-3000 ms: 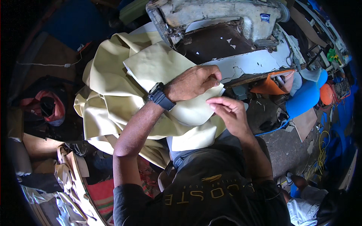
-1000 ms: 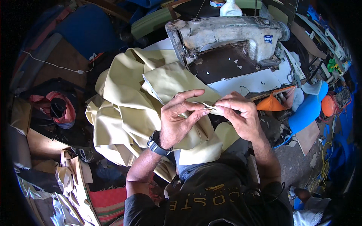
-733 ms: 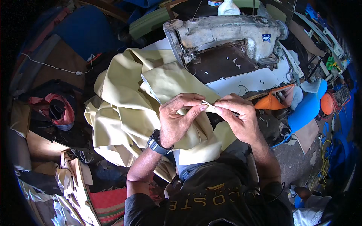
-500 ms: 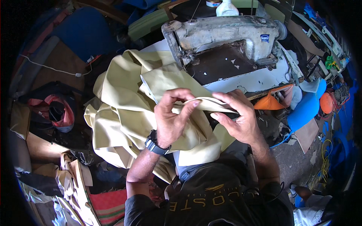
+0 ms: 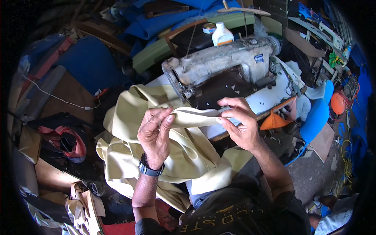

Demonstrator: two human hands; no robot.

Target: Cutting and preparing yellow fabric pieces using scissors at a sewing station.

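Observation:
A large piece of pale yellow sheet material (image 5: 176, 150), smooth like vinyl or leatherette, lies bunched over my lap and the left end of the sewing table. My left hand (image 5: 154, 131) pinches its raised, folded edge between thumb and fingers. At the other end of this stretch, my right hand (image 5: 239, 122) grips the edge the same way. The strip between them is held up and layered, with a gap showing along its top. Just beyond my hands stands a worn grey sewing machine (image 5: 223, 62) on a white and dark tabletop (image 5: 260, 96).
A white bottle (image 5: 223, 34) and a small tin (image 5: 209, 28) stand behind the machine. To the right are an orange piece (image 5: 274, 120), a blue piece (image 5: 315, 122) and an orange ball-like object (image 5: 337, 103). A dark bag with red lining (image 5: 74, 135) sits at left. Scraps (image 5: 80, 207) lie lower left.
My hands have moved apart, the left one leftward, drawing the folded edge out between them. The view has shifted, showing more behind the machine.

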